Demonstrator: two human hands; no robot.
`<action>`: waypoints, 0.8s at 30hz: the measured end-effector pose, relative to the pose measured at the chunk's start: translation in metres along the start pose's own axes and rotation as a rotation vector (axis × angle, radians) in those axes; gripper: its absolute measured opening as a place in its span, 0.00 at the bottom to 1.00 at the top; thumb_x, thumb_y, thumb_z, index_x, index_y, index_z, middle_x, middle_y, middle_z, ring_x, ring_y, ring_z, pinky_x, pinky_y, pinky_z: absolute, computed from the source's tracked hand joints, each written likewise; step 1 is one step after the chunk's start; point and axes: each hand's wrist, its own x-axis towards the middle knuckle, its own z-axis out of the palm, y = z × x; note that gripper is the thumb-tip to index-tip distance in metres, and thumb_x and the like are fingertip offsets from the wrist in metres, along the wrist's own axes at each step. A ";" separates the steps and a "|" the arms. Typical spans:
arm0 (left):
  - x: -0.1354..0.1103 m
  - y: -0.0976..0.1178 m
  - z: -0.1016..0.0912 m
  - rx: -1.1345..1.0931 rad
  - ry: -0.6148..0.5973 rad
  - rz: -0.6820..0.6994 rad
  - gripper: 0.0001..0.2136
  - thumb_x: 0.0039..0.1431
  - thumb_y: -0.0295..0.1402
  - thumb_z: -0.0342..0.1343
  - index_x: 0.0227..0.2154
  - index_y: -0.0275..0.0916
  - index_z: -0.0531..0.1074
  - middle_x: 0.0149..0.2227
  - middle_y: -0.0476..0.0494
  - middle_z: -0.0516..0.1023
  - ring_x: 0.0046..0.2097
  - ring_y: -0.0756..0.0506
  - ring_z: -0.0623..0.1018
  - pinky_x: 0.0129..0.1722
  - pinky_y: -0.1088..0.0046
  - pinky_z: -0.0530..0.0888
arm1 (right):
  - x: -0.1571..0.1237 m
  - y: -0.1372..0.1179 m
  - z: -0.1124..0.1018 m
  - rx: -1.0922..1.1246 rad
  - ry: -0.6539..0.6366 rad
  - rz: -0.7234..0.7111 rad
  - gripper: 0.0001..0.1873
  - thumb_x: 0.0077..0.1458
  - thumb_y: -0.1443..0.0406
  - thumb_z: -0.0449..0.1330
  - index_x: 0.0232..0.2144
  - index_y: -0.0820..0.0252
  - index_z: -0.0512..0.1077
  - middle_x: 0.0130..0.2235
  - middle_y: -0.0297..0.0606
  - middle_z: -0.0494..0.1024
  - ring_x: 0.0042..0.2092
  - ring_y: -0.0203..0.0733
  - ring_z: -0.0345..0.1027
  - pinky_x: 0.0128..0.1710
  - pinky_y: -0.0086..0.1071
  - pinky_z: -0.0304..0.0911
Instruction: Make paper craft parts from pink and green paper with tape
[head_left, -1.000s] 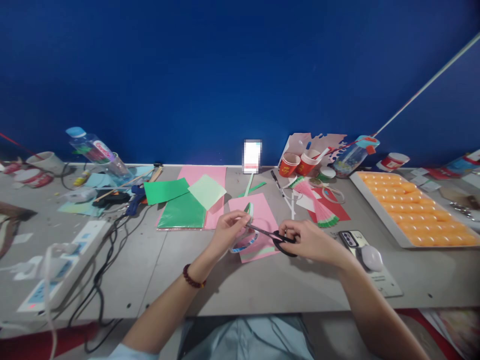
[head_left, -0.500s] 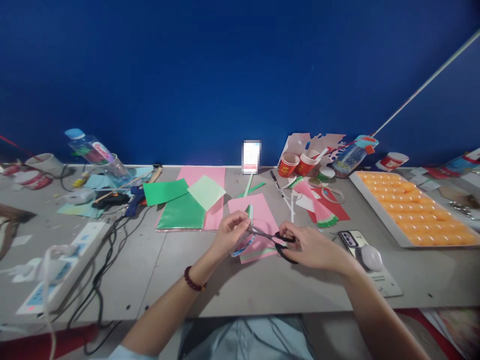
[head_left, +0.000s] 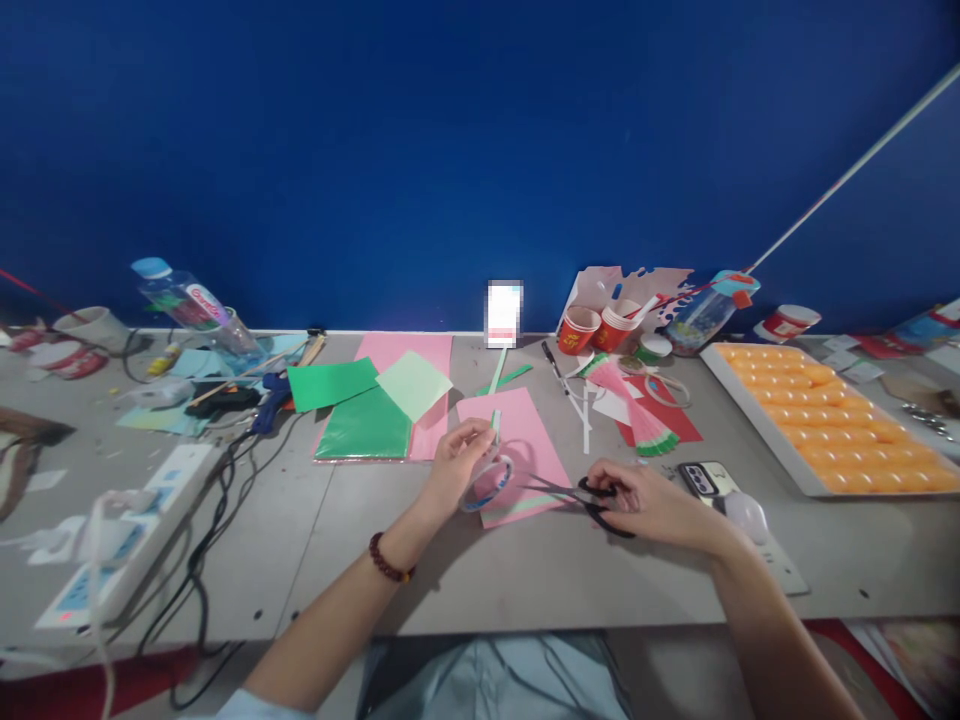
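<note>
My left hand (head_left: 463, 452) pinches a roll of clear tape (head_left: 504, 470), and a small pale green strip (head_left: 496, 420) sticks up at its fingertips. Fingers of my right hand (head_left: 637, 500) are hooked through the black handles of a pair of scissors (head_left: 574, 491). The slightly parted blades point left, apart from the roll. Under both lies a pink sheet of paper (head_left: 536, 430) with a light green strip along its near edge. Beyond my left hand, a pale green square (head_left: 414, 385) and dark green paper (head_left: 367, 425) lie on a pink pack.
A lit phone (head_left: 502, 315) leans on the blue wall. Red paper cups (head_left: 580, 330), a pen (head_left: 553, 362) and a pink-green folded paper fan (head_left: 634, 405) lie to the right. Further right are another phone (head_left: 701, 480) and an orange tray (head_left: 832, 420). A power strip (head_left: 142, 530) with cables lies left.
My right hand has drawn the scissors to the right and slightly nearer, away from the tape at my left hand. My left hand has barely moved, still pinching the roll.
</note>
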 end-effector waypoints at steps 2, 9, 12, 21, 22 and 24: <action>0.000 -0.002 0.000 -0.041 0.027 -0.058 0.12 0.50 0.42 0.60 0.24 0.37 0.73 0.25 0.50 0.69 0.27 0.52 0.68 0.31 0.75 0.69 | -0.002 0.020 0.005 0.023 0.088 0.058 0.07 0.50 0.60 0.56 0.32 0.56 0.69 0.28 0.31 0.75 0.27 0.37 0.66 0.27 0.28 0.55; 0.003 -0.010 -0.001 -0.132 0.302 -0.098 0.12 0.45 0.41 0.63 0.21 0.37 0.70 0.21 0.52 0.68 0.25 0.54 0.68 0.28 0.79 0.68 | 0.000 0.083 0.033 -0.263 0.662 0.223 0.13 0.48 0.54 0.56 0.26 0.57 0.72 0.33 0.41 0.77 0.34 0.47 0.71 0.32 0.33 0.59; 0.004 -0.012 -0.002 -0.148 0.328 -0.123 0.13 0.45 0.42 0.63 0.22 0.36 0.70 0.23 0.51 0.71 0.26 0.54 0.70 0.30 0.78 0.69 | 0.003 0.087 0.035 -0.258 0.704 0.198 0.15 0.48 0.53 0.55 0.25 0.58 0.72 0.29 0.41 0.75 0.31 0.45 0.70 0.32 0.34 0.60; 0.001 -0.010 0.001 -0.160 0.275 -0.096 0.12 0.49 0.41 0.61 0.23 0.36 0.69 0.27 0.48 0.73 0.29 0.51 0.74 0.27 0.80 0.69 | 0.017 0.040 0.037 -0.005 0.724 0.154 0.13 0.49 0.54 0.57 0.27 0.58 0.70 0.25 0.37 0.75 0.25 0.40 0.66 0.28 0.32 0.59; 0.000 -0.010 0.002 -0.155 0.260 -0.091 0.12 0.49 0.41 0.60 0.23 0.36 0.69 0.27 0.48 0.73 0.29 0.51 0.75 0.26 0.80 0.69 | 0.019 0.028 0.043 0.058 0.728 0.125 0.14 0.50 0.54 0.56 0.28 0.58 0.70 0.25 0.37 0.75 0.25 0.39 0.66 0.28 0.31 0.60; -0.002 -0.010 0.003 -0.138 0.227 -0.080 0.12 0.51 0.41 0.59 0.24 0.37 0.69 0.28 0.48 0.73 0.30 0.51 0.75 0.26 0.79 0.69 | 0.024 0.002 0.058 0.268 0.592 0.049 0.15 0.51 0.53 0.56 0.29 0.60 0.71 0.27 0.38 0.75 0.27 0.39 0.68 0.28 0.30 0.61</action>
